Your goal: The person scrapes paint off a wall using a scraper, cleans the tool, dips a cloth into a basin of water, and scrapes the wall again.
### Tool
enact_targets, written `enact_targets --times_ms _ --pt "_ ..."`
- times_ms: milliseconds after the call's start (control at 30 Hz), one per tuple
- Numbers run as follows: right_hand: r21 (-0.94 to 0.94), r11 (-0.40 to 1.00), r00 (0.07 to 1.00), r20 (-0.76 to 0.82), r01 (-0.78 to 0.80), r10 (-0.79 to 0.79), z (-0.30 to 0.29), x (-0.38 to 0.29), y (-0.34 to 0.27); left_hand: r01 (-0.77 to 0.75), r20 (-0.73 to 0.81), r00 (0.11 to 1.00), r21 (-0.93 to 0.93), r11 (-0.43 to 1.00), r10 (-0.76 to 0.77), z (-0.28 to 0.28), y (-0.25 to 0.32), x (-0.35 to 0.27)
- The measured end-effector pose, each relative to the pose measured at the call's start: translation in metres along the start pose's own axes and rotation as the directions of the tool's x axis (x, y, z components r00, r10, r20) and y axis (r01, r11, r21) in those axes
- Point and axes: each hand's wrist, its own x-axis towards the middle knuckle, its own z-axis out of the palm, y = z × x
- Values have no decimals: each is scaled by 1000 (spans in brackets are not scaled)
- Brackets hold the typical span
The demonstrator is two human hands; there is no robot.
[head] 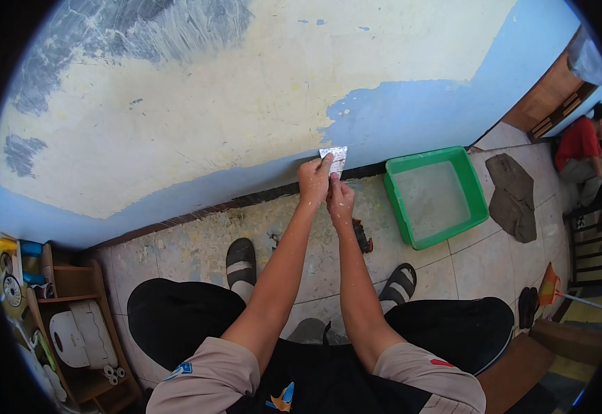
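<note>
Both hands hold one scraper (336, 158), a flat metal blade flecked with paint, near the foot of the wall (218, 119). My left hand (314, 179) grips its left side, with the thumb on the blade. Below and to the right, my right hand (341, 200) closes around its lower part; the handle is mostly hidden by the fingers. The blade's wide edge lies at the blue paint beneath a pale, stripped patch. Whether it touches the wall, I cannot tell. Grey scraped areas mark the wall's upper left.
A green plastic basin (435, 196) with cloudy liquid stands at the right, beside a brown cloth (510, 199). Paint flakes litter the tiled floor (197, 248). A dark object (362, 235) lies behind my right forearm. A wooden shelf (76, 298) is at left; a person in red (580, 145) sits far right.
</note>
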Motion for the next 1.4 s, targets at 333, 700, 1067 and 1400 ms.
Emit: enact_targets --times_ms 333,700,1067,1400 --pt "-331 931 987 1 153 -162 -23 15 6 92 -17 995 -260 961 -99 21 -18 -3" --pt "-193 981 998 41 -30 39 -12 13 -17 103 -84 988 -286 953 -132 20 0 -6" --pt "-81 996 999 -28 -48 46 10 -5 -25 90 -120 985 -238 967 -122 14 -6 -1" --pt "-261 948 982 12 185 -189 -7 19 3 141 -64 983 -351 926 -174 17 -12 -4"
